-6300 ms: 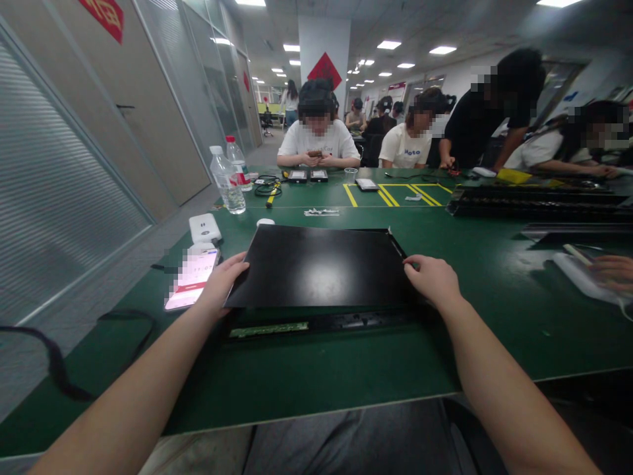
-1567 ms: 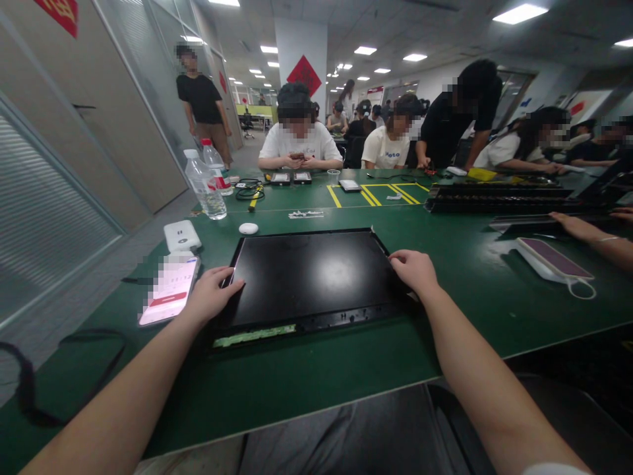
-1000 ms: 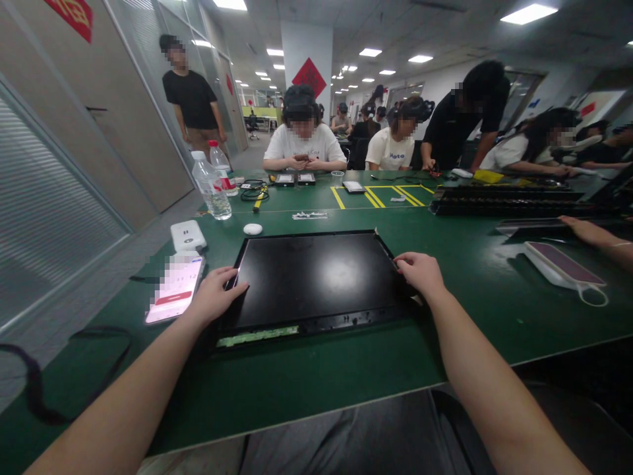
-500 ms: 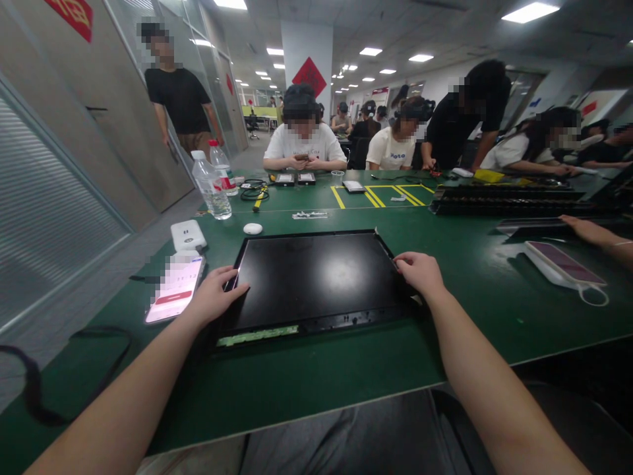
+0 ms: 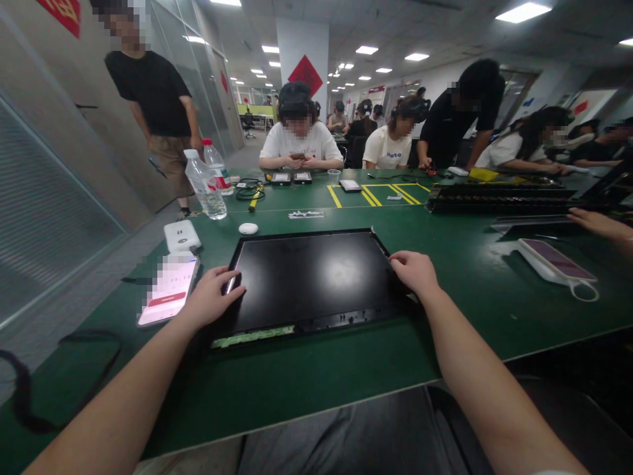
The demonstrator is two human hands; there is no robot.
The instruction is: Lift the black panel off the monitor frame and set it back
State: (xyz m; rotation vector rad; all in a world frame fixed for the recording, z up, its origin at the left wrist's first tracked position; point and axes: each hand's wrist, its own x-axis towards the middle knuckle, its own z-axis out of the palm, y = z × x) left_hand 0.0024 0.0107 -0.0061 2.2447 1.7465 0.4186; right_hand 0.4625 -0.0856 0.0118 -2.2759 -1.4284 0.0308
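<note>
A black display panel (image 5: 311, 277) lies flat in its frame on the green table (image 5: 306, 376), with a green circuit strip (image 5: 252, 336) along its near edge. My left hand (image 5: 211, 298) rests on the panel's left edge, fingers curled over it. At the right edge, my right hand (image 5: 414, 271) grips the panel with its fingers bent.
A lit phone (image 5: 168, 290) and a white power bank (image 5: 182, 235) lie left of the panel, two water bottles (image 5: 202, 183) behind. A white-cased phone (image 5: 556, 258) lies right, near another person's hand (image 5: 596, 223). Several people sit across; one stands at left (image 5: 153, 99). A black cable (image 5: 59, 369) trails off the left.
The panel, tilted up several seconds ago, now lies flat in its frame. My hands stay on its side edges. The standing person at left has walked closer.
</note>
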